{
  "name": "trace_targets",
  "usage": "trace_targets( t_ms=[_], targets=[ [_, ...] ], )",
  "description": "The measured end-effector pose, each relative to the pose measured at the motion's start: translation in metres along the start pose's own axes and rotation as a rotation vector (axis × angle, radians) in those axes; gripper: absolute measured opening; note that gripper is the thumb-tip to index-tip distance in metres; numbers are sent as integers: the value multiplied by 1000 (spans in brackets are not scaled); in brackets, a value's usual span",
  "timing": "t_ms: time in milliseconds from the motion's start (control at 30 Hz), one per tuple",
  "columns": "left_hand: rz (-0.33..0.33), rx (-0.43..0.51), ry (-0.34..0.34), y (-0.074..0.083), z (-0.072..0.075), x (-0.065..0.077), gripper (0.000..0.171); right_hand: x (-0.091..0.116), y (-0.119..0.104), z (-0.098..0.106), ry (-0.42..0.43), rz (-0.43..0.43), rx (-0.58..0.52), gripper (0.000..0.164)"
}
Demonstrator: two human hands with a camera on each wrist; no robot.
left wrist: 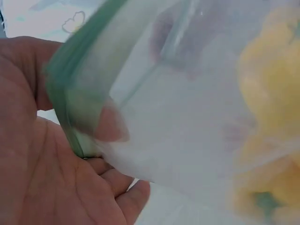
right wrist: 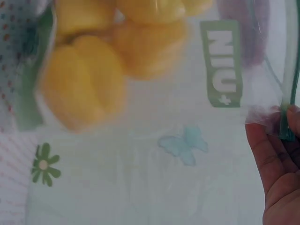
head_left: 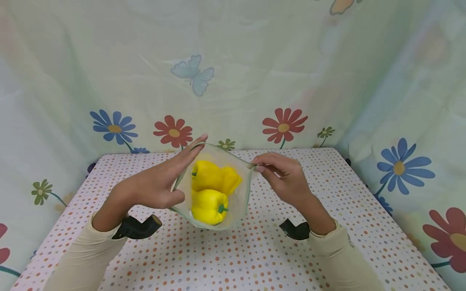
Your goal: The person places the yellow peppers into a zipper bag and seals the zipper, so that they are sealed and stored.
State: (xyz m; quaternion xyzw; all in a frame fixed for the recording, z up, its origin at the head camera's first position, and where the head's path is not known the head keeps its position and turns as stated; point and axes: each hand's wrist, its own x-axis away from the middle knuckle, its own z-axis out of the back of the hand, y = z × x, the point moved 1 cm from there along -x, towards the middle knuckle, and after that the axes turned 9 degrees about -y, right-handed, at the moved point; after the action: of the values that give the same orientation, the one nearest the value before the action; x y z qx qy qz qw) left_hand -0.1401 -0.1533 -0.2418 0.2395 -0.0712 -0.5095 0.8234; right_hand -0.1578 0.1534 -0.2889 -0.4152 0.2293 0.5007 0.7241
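A clear zip bag [head_left: 238, 208] with a green zip rim hangs above the table, its mouth spread wide and facing me. Inside lie yellow bell peppers [head_left: 209, 206] with green stems, blurred through the plastic in both wrist views. My left hand [head_left: 156, 182] is at the bag's left side, long fingers stretched along the rim and thumb spread apart from them. In the left wrist view the green rim [left wrist: 63, 89] crosses the palm, and a fingertip shows through the plastic. My right hand [head_left: 282, 176] pinches the rim's right corner between thumb and forefinger.
A table [head_left: 225, 262] with a dotted cover lies below. Curtains [head_left: 233, 81] printed with flowers and a butterfly hang behind it and at both sides. Each wrist wears a black camera mount [head_left: 138, 227]. A green printed label [right wrist: 222, 63] shows on the bag.
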Motion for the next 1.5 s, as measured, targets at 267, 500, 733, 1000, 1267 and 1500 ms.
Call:
trace_targets(
  t_ms=[267,500,733,1000,1267,1500],
  targets=[
    [19,3,-91,6,27,-5,92,-14,-5,19,17,22,4,20],
    [35,36,-193,17,60,-15,83,-29,-17,39,75,48,-118,24],
    [-7,230,-246,-4,81,-38,73,-34,-18,53,149,-114,-161,17],
    [-80,576,-67,-30,67,-23,64,-26,-7,59,226,-313,-101,20],
    [30,228,68,-17,50,-19,73,-26,-6,60,296,-311,-193,23],
    [104,69,181,-8,51,-21,38,-12,1,51,310,-389,-353,37]
  ],
)
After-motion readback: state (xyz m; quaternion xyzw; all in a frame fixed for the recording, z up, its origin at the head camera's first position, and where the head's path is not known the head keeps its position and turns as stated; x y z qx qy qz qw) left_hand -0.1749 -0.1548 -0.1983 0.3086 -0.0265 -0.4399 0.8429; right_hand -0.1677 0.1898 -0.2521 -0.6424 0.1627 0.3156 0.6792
